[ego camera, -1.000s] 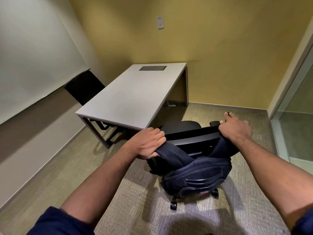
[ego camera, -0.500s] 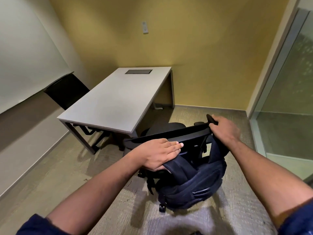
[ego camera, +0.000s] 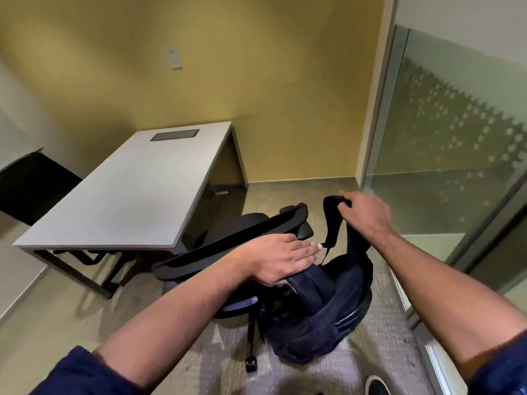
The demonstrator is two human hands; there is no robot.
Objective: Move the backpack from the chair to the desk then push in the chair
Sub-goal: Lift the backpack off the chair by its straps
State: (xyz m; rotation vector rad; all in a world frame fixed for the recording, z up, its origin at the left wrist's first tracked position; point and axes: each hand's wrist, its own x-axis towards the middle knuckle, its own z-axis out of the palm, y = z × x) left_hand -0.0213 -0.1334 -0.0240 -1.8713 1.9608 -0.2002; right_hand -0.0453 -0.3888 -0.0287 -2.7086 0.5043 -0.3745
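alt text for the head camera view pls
A person's right hand lifts a black backpack by its strap, the left hand on its top, behind a black office chair. A bare white desk stands beyond.

Both forearms reach forward from dark blue sleeves. The left hand (ego camera: 281, 259) lies palm down, fingers straight and together, pointing toward three o'clock. The right hand (ego camera: 366, 213), at one o'clock, is curled closed, knuckles up.
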